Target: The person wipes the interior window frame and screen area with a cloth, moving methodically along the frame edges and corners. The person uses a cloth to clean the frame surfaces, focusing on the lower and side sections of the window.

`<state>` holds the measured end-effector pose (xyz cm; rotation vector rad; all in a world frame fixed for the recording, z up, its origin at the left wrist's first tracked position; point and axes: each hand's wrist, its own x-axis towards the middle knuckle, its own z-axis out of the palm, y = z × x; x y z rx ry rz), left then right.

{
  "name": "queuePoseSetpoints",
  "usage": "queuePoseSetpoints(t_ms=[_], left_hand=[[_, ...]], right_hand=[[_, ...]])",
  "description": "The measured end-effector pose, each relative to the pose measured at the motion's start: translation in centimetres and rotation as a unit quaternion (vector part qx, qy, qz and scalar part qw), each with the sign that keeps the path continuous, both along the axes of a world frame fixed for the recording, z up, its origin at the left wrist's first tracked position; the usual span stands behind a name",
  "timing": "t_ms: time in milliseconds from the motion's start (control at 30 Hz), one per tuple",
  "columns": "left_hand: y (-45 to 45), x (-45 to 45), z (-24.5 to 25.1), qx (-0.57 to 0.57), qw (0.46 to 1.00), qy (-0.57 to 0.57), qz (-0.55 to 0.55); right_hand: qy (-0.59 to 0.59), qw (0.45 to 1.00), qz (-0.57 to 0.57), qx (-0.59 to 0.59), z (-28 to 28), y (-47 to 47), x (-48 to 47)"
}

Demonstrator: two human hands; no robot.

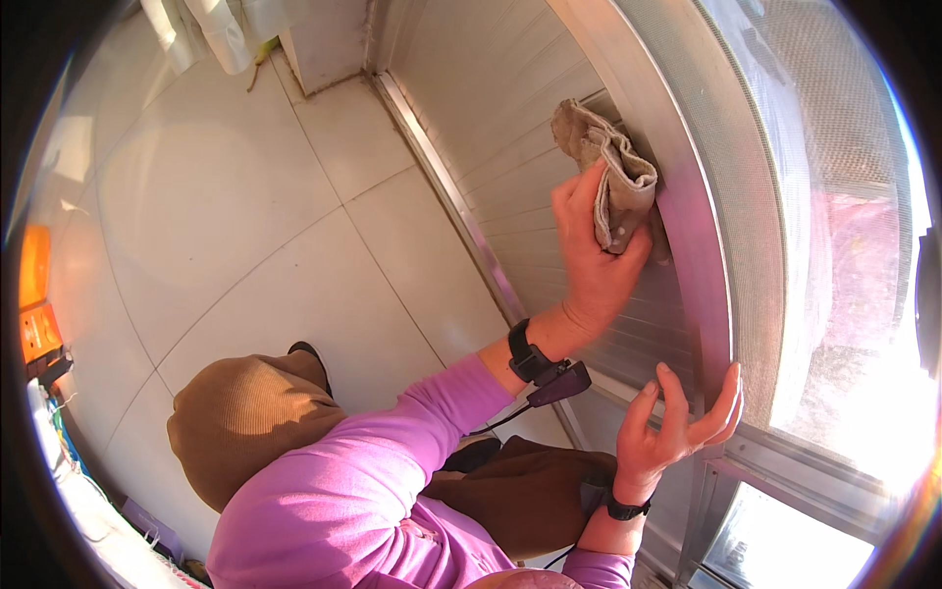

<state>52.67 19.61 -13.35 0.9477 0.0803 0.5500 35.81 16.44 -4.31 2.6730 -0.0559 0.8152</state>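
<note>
My left hand (596,258) grips a folded grey-beige cloth (629,180), thumb on one side and fingers on the other. The cloth lies against a ribbed light panel (508,140), close beside an upright aluminium frame (681,154). Lower down, my right hand (662,434) is raised with its fingers apart and nothing held. Its outer fingers touch or nearly touch the edge of that frame. Each wrist wears a black band, and a small dark device (559,384) with a cable hangs from the left one.
Pale tiles (243,191) cover the floor, bordered by a metal track (456,206) along the panel. A mesh screen (743,184) is at the right, in bright sunlight. White curtain fabric (221,37) hangs top left; orange boxes (38,331) stand at the left rim. My brown-trousered knees (250,420) are bent below.
</note>
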Motion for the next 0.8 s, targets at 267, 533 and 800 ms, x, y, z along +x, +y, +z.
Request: queuePoseSetpoints(t_ms=[267, 533, 800], left_hand=[[1.6, 1.4, -8.9, 0.064, 0.986, 0.157, 0.012], [2.9, 1.4, -7.8, -0.065, 0.967, 0.231, -0.084], [1.4, -1.4, 0.8, -0.053, 0.985, 0.137, -0.096]], right_hand=[[0.006, 1.0, 0.0, 0.015, 0.2, 0.2, -0.2], [0.035, 0.999, -0.008, 0.036, 0.9, 0.8, -0.5], [0.022, 0.999, -0.003, 0.029, 0.8, 1.0, -0.2]])
